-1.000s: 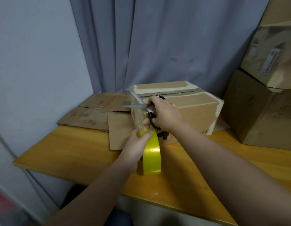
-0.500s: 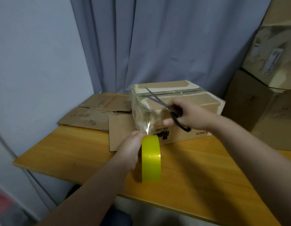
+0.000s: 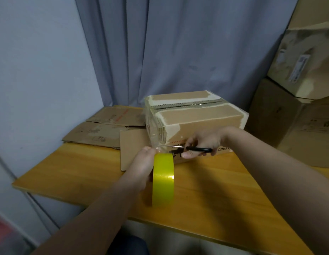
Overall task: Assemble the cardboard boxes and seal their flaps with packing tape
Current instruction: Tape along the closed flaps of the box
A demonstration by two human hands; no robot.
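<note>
A closed cardboard box point(image 3: 200, 116) stands on the wooden table point(image 3: 224, 196), with clear tape along its top seam and down its left end. My left hand point(image 3: 142, 162) grips a yellow roll of packing tape point(image 3: 162, 179), held upright just in front of the box. A clear strip of tape point(image 3: 156, 138) stretches from the roll up to the box's left end. My right hand point(image 3: 202, 142) holds black-handled scissors point(image 3: 189, 148) low against the box front. Their blades point left and reach the taut strip just above the roll.
Flattened cardboard boxes point(image 3: 108, 129) lie at the table's back left, against the wall and grey curtain point(image 3: 178, 52). Large stacked cardboard boxes point(image 3: 298, 107) fill the right side. The table's near edge runs close below the roll.
My right hand has brought the scissors down from the box's top edge to the strip just above the roll. The left hand with the roll has stayed in place.
</note>
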